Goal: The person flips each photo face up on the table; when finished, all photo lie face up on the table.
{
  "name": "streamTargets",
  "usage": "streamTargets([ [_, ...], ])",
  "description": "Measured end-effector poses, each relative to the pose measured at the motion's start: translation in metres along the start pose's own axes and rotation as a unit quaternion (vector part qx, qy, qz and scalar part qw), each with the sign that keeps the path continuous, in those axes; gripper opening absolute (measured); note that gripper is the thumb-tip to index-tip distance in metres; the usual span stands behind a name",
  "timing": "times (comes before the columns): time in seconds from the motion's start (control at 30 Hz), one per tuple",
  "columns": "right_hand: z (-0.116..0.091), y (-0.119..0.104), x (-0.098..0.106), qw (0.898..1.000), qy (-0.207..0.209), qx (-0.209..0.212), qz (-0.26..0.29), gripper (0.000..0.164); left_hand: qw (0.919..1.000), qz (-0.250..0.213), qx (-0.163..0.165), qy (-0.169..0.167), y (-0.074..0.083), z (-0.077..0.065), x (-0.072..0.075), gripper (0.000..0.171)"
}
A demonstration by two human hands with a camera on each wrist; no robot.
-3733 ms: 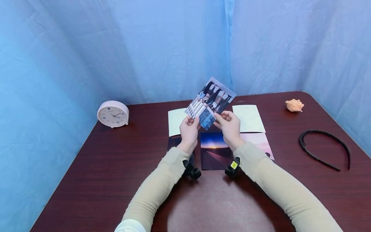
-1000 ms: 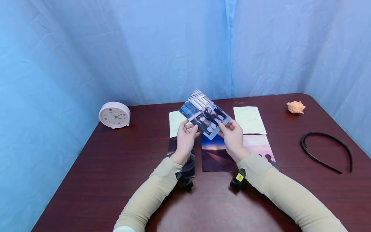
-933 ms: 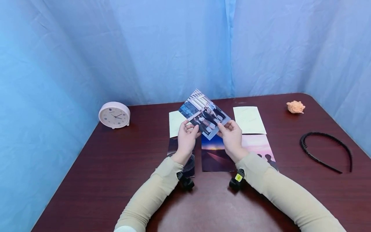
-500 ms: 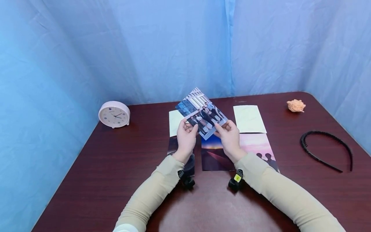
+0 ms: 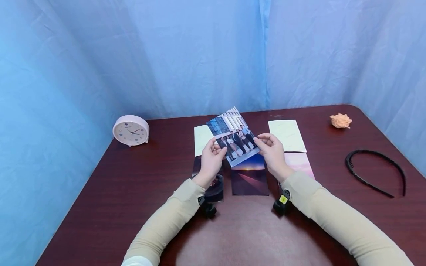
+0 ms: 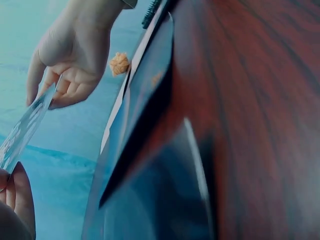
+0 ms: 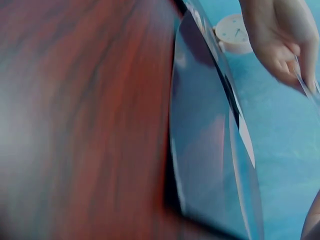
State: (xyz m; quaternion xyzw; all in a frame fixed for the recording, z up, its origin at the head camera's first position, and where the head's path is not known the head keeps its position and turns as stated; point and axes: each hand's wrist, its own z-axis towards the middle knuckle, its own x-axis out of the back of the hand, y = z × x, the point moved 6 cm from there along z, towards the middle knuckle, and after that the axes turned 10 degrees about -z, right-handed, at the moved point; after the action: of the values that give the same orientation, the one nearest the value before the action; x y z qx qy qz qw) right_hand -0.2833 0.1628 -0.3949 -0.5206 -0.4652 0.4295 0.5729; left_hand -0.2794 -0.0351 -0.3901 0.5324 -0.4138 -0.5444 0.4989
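A printed photo [image 5: 233, 135] of several people before a building is held tilted above the table. My left hand [image 5: 212, 159] pinches its lower left edge between thumb and fingers. On the right side, the thumb and fingers of my right hand [image 5: 273, 153] pinch the right corner. The left wrist view catches the held photo nearly edge-on, with the right hand [image 6: 75, 55] at its far end. Beneath lie a dark photo [image 5: 216, 194], a sunset photo [image 5: 249, 183] and a pink-sky photo [image 5: 299, 162], partly hidden by the hands and held photo.
Two pale sheets [image 5: 287, 135] lie behind the row of photos, the left one partly covered. A round white clock [image 5: 131, 131] stands back left. At right are a black headband [image 5: 369, 150] and a peach-coloured ruffled lump [image 5: 340, 120]. Blue curtains [image 5: 199, 55] hang behind the table.
Since the oldest frame the held photo has been turned round, so its people now stand upright. In the last half second the right hand shifted right, and the photo tilted slightly and came lower.
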Motion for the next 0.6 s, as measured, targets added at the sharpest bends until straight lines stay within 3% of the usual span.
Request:
streamTargets([
  [0.33, -0.001, 0.0, 0.007, 0.99, -0.111, -0.001, -0.088, 0.032, 0.9954, 0.075, 0.022, -0.055, 0.004, 0.001, 0.014, 0.058],
  [0.6, -0.006, 0.003, -0.002, 0.979, -0.162, 0.017, -0.122, 0.034, 0.9905, 0.111, 0.029, -0.076, 0.007, 0.002, 0.021, 0.055],
])
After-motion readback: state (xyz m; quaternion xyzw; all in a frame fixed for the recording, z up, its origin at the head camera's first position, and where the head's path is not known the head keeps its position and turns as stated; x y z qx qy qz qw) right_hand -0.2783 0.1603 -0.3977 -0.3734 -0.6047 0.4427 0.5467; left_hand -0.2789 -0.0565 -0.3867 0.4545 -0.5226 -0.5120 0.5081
